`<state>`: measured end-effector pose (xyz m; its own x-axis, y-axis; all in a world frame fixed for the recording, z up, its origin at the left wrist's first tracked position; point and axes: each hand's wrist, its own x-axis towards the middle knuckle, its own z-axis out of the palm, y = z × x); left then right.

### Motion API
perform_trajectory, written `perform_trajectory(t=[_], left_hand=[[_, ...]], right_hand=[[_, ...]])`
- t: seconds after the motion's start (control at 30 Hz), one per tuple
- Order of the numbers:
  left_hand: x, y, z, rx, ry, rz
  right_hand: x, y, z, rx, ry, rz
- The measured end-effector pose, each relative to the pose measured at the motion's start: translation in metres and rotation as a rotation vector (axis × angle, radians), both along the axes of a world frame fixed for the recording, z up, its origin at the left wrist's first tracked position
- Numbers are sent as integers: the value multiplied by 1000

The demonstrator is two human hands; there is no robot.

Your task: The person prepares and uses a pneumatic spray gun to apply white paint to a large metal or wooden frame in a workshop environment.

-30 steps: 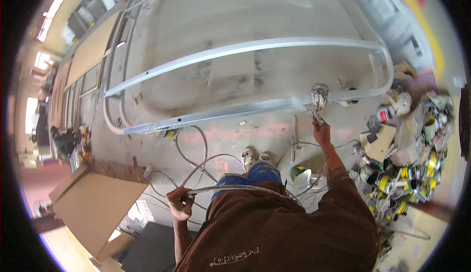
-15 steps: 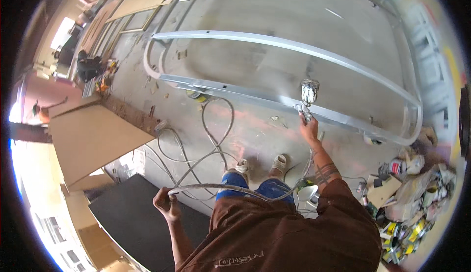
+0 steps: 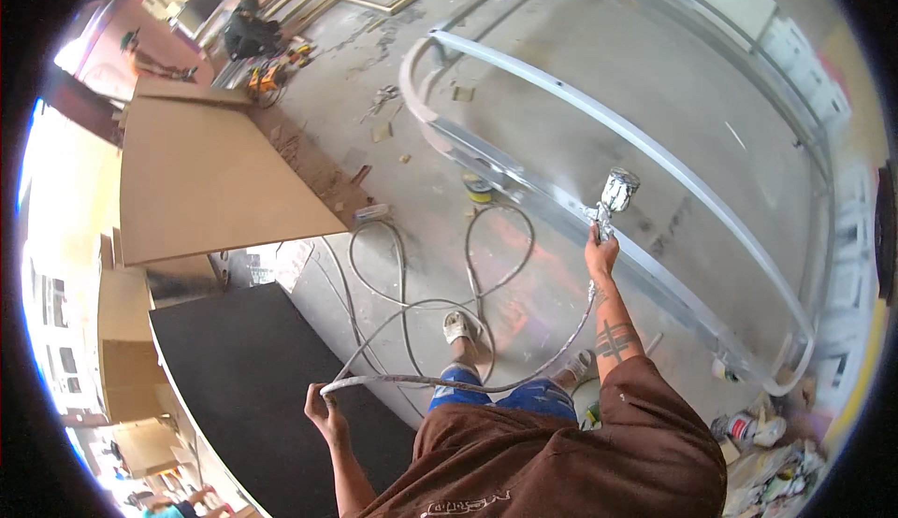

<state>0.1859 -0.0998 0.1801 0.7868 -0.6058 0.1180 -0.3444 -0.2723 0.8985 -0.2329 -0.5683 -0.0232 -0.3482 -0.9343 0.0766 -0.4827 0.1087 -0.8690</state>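
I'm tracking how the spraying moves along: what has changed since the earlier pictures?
The view has swung left. The person has stepped left, feet now further apart, and the right hand has carried the spray gun left along the near rail of the metal frame. Nothing was taken hold of or let go. Unchanged: the right hand grips the spray gun; the left hand holds the hose.

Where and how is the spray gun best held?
I'd take the spray gun by its handle end, from the wearer's side, where the right hand grips it: that end points back toward the wearer, while the wide, streaked cup sits beyond and looks clumsier to grasp.
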Motion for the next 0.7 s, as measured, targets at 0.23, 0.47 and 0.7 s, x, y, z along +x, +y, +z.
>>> perform_trajectory(t=[0.23,0.47,0.7], left_hand=[[65,15,-16,-40,126,203],[99,23,-11,-9,145,409],[119,36,-18,11,163,574]], right_hand=[[174,-89,3,32,78,-27],[333,-146,19,95,9,14],[458,-209,3,135,-139,-25]])
